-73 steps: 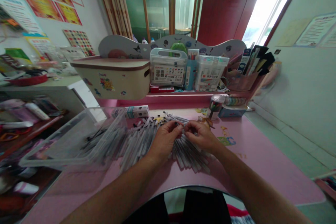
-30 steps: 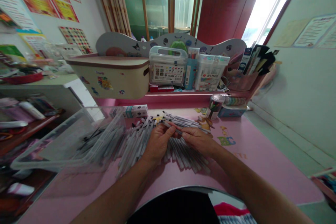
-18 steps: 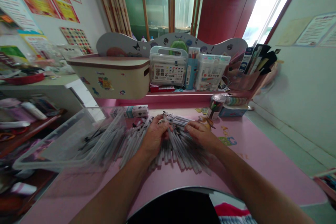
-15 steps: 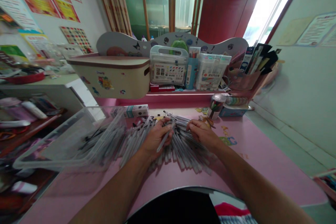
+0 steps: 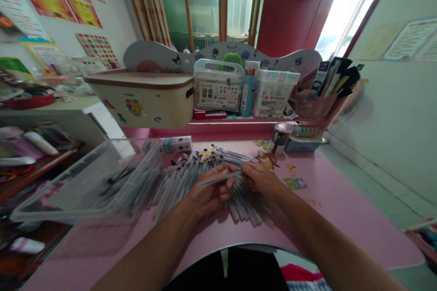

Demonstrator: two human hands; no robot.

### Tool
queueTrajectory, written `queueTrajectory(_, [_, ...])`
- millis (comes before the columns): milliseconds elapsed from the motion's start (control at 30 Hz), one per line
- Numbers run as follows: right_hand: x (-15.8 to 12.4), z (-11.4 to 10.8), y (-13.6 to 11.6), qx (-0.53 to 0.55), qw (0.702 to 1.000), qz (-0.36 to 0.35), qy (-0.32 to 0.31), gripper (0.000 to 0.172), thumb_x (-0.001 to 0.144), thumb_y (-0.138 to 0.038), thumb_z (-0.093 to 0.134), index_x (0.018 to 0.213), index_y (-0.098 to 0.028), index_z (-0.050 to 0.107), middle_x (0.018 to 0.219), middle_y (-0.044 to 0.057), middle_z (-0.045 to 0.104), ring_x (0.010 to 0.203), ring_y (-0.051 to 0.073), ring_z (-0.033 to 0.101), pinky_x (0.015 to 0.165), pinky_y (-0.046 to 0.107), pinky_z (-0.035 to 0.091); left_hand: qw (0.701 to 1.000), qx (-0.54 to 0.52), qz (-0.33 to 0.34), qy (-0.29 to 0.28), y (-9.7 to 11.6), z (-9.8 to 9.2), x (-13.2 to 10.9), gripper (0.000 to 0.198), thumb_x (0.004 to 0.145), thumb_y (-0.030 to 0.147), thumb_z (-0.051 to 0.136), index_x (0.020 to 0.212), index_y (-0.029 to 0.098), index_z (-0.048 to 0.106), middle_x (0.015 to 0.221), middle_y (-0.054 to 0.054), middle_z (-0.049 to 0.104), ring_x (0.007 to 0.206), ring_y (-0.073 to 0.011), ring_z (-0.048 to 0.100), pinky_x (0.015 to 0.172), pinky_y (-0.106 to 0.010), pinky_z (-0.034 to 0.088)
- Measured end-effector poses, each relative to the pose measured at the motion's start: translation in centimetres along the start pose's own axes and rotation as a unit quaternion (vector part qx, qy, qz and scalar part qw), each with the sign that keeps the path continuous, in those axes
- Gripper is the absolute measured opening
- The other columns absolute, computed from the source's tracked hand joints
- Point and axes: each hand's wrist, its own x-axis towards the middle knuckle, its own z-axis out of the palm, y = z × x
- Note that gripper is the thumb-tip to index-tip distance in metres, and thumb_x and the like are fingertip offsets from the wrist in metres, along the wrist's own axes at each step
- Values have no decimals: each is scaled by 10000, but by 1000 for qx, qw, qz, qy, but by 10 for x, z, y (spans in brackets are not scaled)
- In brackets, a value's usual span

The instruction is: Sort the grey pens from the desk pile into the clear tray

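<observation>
A clear-barrelled pen point(image 5: 218, 178) slants across the fingers of my left hand point(image 5: 208, 195), which is turned palm up and curled. At the pen's right end, the thumb and fingers of my right hand point(image 5: 261, 177) are pinched together; the exact contact there is partly hidden. Under and around both hands, many similar pens point(image 5: 244, 207) lie fanned out on the pink desk point(image 5: 341, 218). Another row of pens point(image 5: 174, 186) lies left of my left hand, their dark ends pointing away from me. Farther left, a transparent plastic box point(image 5: 64, 211) holds more pens.
Behind the pens lies a small white carton point(image 5: 175, 144). A clear jar point(image 5: 279, 138) stands at the back right beside a blue box point(image 5: 303, 144). On the shelf above are a cream lidded bin point(image 5: 143, 104), marker cases point(image 5: 218, 88) and a pink pen holder point(image 5: 314, 102).
My left hand has turned more palm up, and its pen has swung from steep to nearly level. My right hand has moved slightly left, to the pen's end.
</observation>
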Motion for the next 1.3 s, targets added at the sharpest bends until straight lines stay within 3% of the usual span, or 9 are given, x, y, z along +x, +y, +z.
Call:
queueTrajectory(100, [2, -1, -1, 62, 997, 27, 37, 429, 830, -572, 566, 659, -228, 374, 521, -85, 258, 421, 74, 169, 407, 242, 115, 994, 57, 79, 48, 0, 2, 1, 263, 743, 182, 731, 997, 161, 666, 778, -30, 650, 590, -72, 545, 554, -176, 466])
queueTrajectory(267, [5, -1, 2, 62, 996, 21, 61, 432, 830, -571, 571, 656, -223, 383, 515, -85, 278, 409, 69, 188, 393, 232, 127, 957, 166, 186, 148, -1, -1, 7, 215, 786, 328, 726, 917, 158, 718, 841, -39, 684, 721, -117, 618, 615, -207, 521])
queueTrajectory(400, [3, 3, 1, 68, 996, -16, 59, 379, 786, -522, 649, 745, -224, 418, 540, -100, 299, 409, 59, 210, 379, 212, 136, 963, 105, 174, 179, -2, -4, 11, 276, 769, 391, 738, 884, 141, 710, 846, -63, 732, 789, -155, 691, 731, -256, 560])
queueTrajectory(567, [2, 4, -1, 78, 995, -34, 58, 409, 707, -479, 727, 933, -237, 487, 600, -105, 360, 415, 55, 217, 371, 195, 149, 966, 59, 170, 184, -2, -6, 13, 248, 779, 352, 739, 887, 133, 695, 832, -72, 749, 779, -156, 715, 699, -235, 566])
queueTrajectory(633, [2, 3, 0, 52, 995, -22, 77, 322, 802, -523, 620, 868, -224, 521, 568, -90, 343, 417, 68, 223, 378, 208, 143, 968, 59, 166, 180, -2, -6, 13, 235, 792, 338, 728, 889, 127, 693, 822, -79, 751, 770, -156, 718, 697, -234, 569])
queueTrajectory(733, [3, 0, 5, -39, 994, -43, 92, 376, 904, -515, 479, 710, -201, 547, 539, -50, 367, 448, 90, 281, 406, 233, 172, 968, 67, 166, 176, -2, -6, 13, 214, 801, 319, 720, 885, 124, 694, 817, -81, 753, 767, -157, 721, 693, -231, 570])
queueTrajectory(1000, [3, 3, 3, -19, 991, -91, 95, 218, 807, -408, 621, 877, -221, 532, 631, -69, 429, 472, 85, 301, 444, 227, 219, 966, 64, 173, 180, -2, -8, 13, 178, 809, 290, 710, 874, 125, 698, 813, -68, 751, 742, -145, 719, 679, -219, 573])
queueTrajectory(1167, [3, -1, 0, -110, 986, -90, 92, 357, 912, -450, 459, 659, -204, 520, 551, -40, 405, 484, 109, 332, 449, 255, 218, 966, 72, 169, 181, -3, -9, 14, 178, 817, 290, 699, 876, 122, 693, 803, -80, 755, 732, -147, 721, 680, -220, 575])
queueTrajectory(1300, [2, -1, 1, -107, 984, -104, 101, 177, 853, -361, 551, 762, -214, 516, 609, -54, 431, 507, 106, 338, 472, 241, 244, 966, 69, 174, 180, -3, -10, 14, 190, 800, 298, 719, 874, 125, 694, 789, -74, 752, 733, -151, 722, 678, -222, 576])
